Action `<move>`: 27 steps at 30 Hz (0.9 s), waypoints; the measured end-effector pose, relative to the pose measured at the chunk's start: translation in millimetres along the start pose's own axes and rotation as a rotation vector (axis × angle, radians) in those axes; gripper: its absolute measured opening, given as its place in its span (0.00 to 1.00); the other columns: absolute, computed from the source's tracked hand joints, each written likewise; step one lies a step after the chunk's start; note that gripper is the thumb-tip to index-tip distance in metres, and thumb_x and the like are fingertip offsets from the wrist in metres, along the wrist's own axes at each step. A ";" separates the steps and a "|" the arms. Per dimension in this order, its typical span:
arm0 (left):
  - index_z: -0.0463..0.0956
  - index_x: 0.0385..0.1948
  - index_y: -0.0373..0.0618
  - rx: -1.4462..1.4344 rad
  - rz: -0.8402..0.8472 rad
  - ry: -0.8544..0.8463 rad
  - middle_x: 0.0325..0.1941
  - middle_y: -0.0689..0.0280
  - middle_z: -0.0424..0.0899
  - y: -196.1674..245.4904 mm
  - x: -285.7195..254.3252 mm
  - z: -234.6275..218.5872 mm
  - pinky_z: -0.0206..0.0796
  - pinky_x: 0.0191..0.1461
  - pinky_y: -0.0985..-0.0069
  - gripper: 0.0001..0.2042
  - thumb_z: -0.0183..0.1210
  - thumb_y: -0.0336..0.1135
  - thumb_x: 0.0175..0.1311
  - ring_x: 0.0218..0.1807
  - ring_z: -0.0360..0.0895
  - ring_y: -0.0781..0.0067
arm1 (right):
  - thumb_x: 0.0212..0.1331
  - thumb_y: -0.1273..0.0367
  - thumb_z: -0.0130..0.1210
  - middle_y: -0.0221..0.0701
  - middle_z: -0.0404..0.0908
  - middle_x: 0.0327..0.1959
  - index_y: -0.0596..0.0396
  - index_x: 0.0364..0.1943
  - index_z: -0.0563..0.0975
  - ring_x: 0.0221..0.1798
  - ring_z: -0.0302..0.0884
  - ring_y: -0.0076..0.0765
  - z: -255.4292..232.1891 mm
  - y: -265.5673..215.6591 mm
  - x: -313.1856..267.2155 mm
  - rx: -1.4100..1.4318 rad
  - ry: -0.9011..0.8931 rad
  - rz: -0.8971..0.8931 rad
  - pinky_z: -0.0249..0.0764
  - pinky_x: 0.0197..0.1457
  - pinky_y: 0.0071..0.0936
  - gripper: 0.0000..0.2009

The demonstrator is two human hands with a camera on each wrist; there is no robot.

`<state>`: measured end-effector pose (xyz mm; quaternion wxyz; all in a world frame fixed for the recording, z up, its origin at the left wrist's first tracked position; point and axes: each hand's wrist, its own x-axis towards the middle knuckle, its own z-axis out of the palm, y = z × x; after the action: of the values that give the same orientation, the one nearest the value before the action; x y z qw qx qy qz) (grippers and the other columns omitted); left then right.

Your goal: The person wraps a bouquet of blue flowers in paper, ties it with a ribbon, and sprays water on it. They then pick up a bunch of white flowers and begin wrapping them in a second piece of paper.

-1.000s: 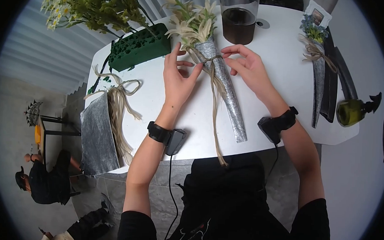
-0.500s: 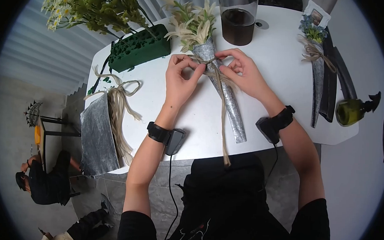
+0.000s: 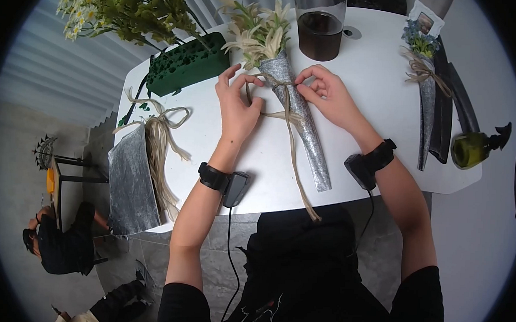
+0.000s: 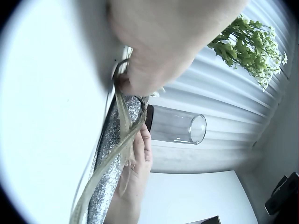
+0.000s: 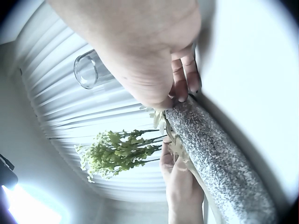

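Pale flowers (image 3: 266, 37) stand out of a silvery-grey wrapped cone (image 3: 311, 137) lying on the white table. Raffia (image 3: 289, 107) circles its upper part, with long strands hanging down past the table edge. At the knot, my right hand (image 3: 335, 101) pinches raffia between thumb and index finger; in the right wrist view this hand (image 5: 140, 51) covers the cone's upper end. My left hand (image 3: 237, 108) is left of the cone, its thumb and index finger curved and apart beside a raffia loop. The left wrist view shows a strand bending round a fingertip of this hand (image 4: 154, 46).
Green foam (image 3: 187, 66) holding daisies stands at back left, above a grey sheet (image 3: 133, 181) and raffia bundle (image 3: 158, 148). A vase of dark liquid (image 3: 320, 37) is behind the flowers. At right lie a smaller blue bouquet (image 3: 427, 105) and a green spray bottle (image 3: 468, 152).
My left fingers have spread and moved slightly left from the knot, where a raffia loop now opens. The hanging strand's end has shifted right. My right hand remains near the knot.
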<state>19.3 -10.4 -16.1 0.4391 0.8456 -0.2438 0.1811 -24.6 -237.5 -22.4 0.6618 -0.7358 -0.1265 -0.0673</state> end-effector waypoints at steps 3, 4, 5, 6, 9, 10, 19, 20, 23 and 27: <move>0.83 0.35 0.50 0.067 0.015 0.054 0.64 0.54 0.68 -1.4 0.1 -2.4 0.53 0.74 0.54 0.14 0.58 0.21 0.47 0.69 0.59 0.44 | 0.70 0.74 0.56 0.22 0.78 0.30 0.57 0.47 0.75 0.33 0.73 0.12 -1.0 0.7 -0.2 -0.010 -0.015 0.024 0.71 0.42 0.15 0.06; 0.85 0.36 0.50 0.103 0.039 0.092 0.63 0.55 0.69 0.2 0.2 -3.6 0.53 0.73 0.55 0.15 0.57 0.20 0.48 0.68 0.60 0.45 | 0.70 0.74 0.56 0.22 0.78 0.30 0.57 0.47 0.75 0.33 0.73 0.12 -0.7 1.7 0.0 -0.010 -0.015 0.024 0.71 0.42 0.15 0.06; 0.85 0.36 0.50 0.103 0.039 0.092 0.63 0.55 0.69 1.9 0.4 -5.0 0.53 0.73 0.55 0.15 0.57 0.20 0.48 0.68 0.60 0.45 | 0.71 0.73 0.55 0.24 0.77 0.29 0.57 0.46 0.74 0.31 0.74 0.14 0.2 3.3 0.3 0.012 0.003 0.030 0.71 0.39 0.17 0.05; 0.85 0.35 0.49 0.098 0.049 0.093 0.59 0.57 0.72 3.5 0.8 -6.5 0.58 0.69 0.59 0.13 0.58 0.21 0.50 0.64 0.65 0.50 | 0.71 0.72 0.55 0.25 0.76 0.28 0.57 0.44 0.74 0.29 0.75 0.16 0.7 4.5 0.5 0.035 0.022 0.035 0.72 0.36 0.19 0.04; 0.86 0.36 0.46 -0.041 0.052 0.026 0.49 0.63 0.79 9.4 2.8 -4.4 0.63 0.55 0.69 0.09 0.62 0.23 0.55 0.52 0.72 0.64 | 0.73 0.71 0.53 0.24 0.75 0.21 0.55 0.46 0.72 0.28 0.75 0.17 0.8 4.9 0.7 0.059 0.012 0.040 0.72 0.35 0.19 0.05; 0.86 0.36 0.45 -0.174 0.043 -0.042 0.43 0.68 0.81 10.9 2.7 -1.1 0.64 0.45 0.77 0.06 0.65 0.25 0.58 0.45 0.75 0.73 | 0.73 0.71 0.53 0.24 0.75 0.21 0.55 0.46 0.72 0.28 0.75 0.17 0.5 5.4 0.6 0.058 0.013 0.040 0.72 0.35 0.19 0.05; 0.82 0.36 0.41 -0.204 0.061 -0.076 0.38 0.70 0.81 10.1 2.9 5.0 0.62 0.36 0.81 0.05 0.67 0.27 0.61 0.39 0.75 0.81 | 0.73 0.72 0.52 0.23 0.77 0.31 0.56 0.47 0.72 0.31 0.72 0.14 -0.5 -2.0 -1.5 0.008 -0.029 0.084 0.71 0.39 0.16 0.05; 0.81 0.36 0.41 -0.188 0.064 -0.068 0.38 0.70 0.80 8.8 2.8 5.8 0.63 0.36 0.82 0.05 0.66 0.27 0.62 0.39 0.75 0.81 | 0.73 0.72 0.52 0.23 0.77 0.32 0.56 0.47 0.72 0.31 0.72 0.14 -0.1 -2.8 -1.3 -0.005 -0.016 0.057 0.71 0.39 0.16 0.05; 0.80 0.35 0.39 -0.241 0.034 0.001 0.35 0.67 0.78 6.4 3.9 7.3 0.65 0.37 0.76 0.05 0.65 0.27 0.60 0.37 0.75 0.76 | 0.73 0.72 0.52 0.23 0.77 0.31 0.56 0.47 0.72 0.31 0.72 0.14 1.3 -0.9 -0.7 -0.015 0.038 0.033 0.71 0.38 0.16 0.05; 0.80 0.37 0.39 -0.264 -0.139 0.015 0.36 0.66 0.79 -0.1 2.5 5.5 0.66 0.38 0.76 0.06 0.65 0.27 0.60 0.37 0.76 0.75 | 0.69 0.74 0.55 0.25 0.77 0.31 0.56 0.44 0.73 0.26 0.75 0.17 -3.6 6.9 0.8 -0.006 0.122 0.113 0.70 0.31 0.17 0.05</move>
<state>22.0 -15.6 -17.9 0.5597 0.7940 -0.2032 0.1229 -21.7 -241.6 -28.3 0.6688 -0.7384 -0.0439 -0.0750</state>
